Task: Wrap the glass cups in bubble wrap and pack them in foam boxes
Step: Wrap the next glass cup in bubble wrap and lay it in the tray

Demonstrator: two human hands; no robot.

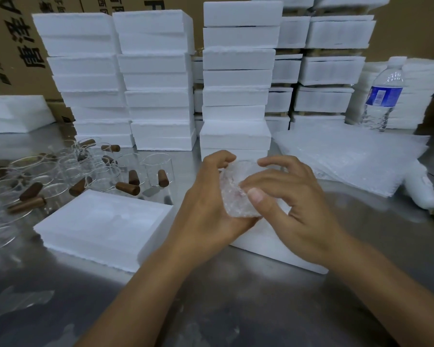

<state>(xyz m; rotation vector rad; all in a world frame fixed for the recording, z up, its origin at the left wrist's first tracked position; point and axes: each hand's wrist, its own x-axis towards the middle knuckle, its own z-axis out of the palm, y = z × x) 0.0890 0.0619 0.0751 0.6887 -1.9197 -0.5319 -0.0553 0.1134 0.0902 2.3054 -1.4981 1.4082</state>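
Note:
A cup wrapped in bubble wrap (236, 196) is held above the metal table (236, 309), between both hands. My left hand (206, 204) cups it from the left and below, fingers curled over its top. My right hand (286, 201) grips its right side, thumb pressed on the wrap. Under the hands lies a foam box (273, 244), mostly hidden. A foam box lid (103, 226) rests to the left. Several bare glass cups with brown wooden handles (93, 169) stand at the left. Loose bubble wrap sheets (348, 156) lie in a pile at the right.
Tall stacks of white foam boxes (158, 78) fill the back of the table. A water bottle (383, 96) stands at the back right beside stacked foam sheets. Cardboard cartons (8, 41) rise behind. A white roll (421, 189) lies at the right edge.

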